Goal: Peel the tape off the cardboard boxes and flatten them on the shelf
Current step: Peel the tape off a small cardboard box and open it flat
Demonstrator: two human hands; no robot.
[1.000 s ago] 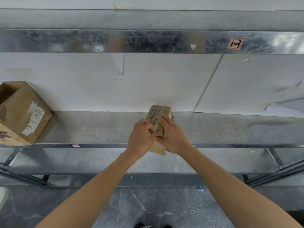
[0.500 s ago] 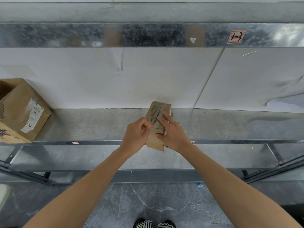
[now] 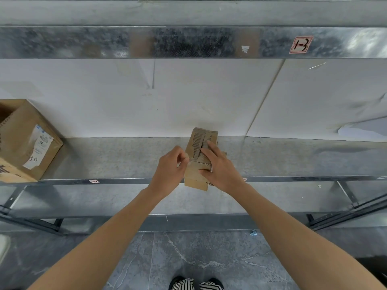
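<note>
A small brown cardboard box [image 3: 199, 176] with black printed bars on top sits at the front edge of the metal shelf [image 3: 125, 158], its near end sticking out past the edge. My right hand [image 3: 219, 168] grips the box from the right, fingers laid over its top and thumb on its near part. My left hand [image 3: 170, 166] is just left of the box, thumb and fingers pinching a strip of clear tape [image 3: 190, 163] that runs onto the box's left side.
A larger open cardboard box [image 3: 23, 143] with a white shipping label stands at the shelf's far left. An upper shelf beam [image 3: 188, 41] runs overhead, with a lower shelf [image 3: 188, 201] below. Grey tiled floor and striped shoes show at the bottom.
My left hand has drawn a little to the left off the box, pulling the tape away from it. The box has shifted slightly toward me; my right hand keeps its hold.
</note>
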